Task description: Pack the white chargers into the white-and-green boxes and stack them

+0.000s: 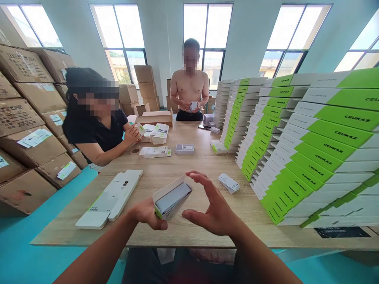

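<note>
Your left hand (147, 214) grasps an open carton (174, 210) over the table (204, 165); its upturned mouth seems meant to keep the grey insert (173, 198) accessible. Your right hand (211, 209), spread, holds nothing; contact unclear. Flattened cartons (118, 195) left, leaflets (228, 182) right, presumably for easy reach.

Left hand (148, 215) partly hidden by held box (172, 212), cartons (35, 103) cropped at left

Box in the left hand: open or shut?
Open: the box in the left hand has an uncovered mouth, with a grey item visible inside.
</note>
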A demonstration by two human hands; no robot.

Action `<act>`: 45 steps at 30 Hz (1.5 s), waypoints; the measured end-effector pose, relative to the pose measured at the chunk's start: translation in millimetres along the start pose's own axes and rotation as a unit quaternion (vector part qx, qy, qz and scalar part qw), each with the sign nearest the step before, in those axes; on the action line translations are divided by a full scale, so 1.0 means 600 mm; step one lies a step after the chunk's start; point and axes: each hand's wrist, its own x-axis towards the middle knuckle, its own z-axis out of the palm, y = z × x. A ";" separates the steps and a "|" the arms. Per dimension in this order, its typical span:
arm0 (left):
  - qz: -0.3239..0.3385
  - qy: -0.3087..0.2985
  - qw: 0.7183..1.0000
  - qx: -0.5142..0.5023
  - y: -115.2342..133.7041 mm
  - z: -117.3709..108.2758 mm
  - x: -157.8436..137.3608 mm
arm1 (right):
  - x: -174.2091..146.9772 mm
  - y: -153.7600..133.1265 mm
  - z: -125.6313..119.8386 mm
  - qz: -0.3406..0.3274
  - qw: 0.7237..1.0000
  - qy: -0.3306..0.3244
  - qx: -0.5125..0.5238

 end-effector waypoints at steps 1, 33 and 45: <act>0.003 -0.009 0.998 -0.066 -0.001 0.011 0.003 | -0.013 0.007 0.001 0.021 1.000 -0.019 -0.001; 0.105 0.210 0.957 0.169 0.084 0.140 -0.083 | -0.139 -0.008 -0.028 -0.056 0.988 -0.049 -0.136; -0.032 0.311 0.949 0.047 0.131 0.161 -0.057 | -0.115 -0.029 -0.019 0.031 0.998 -0.001 -0.062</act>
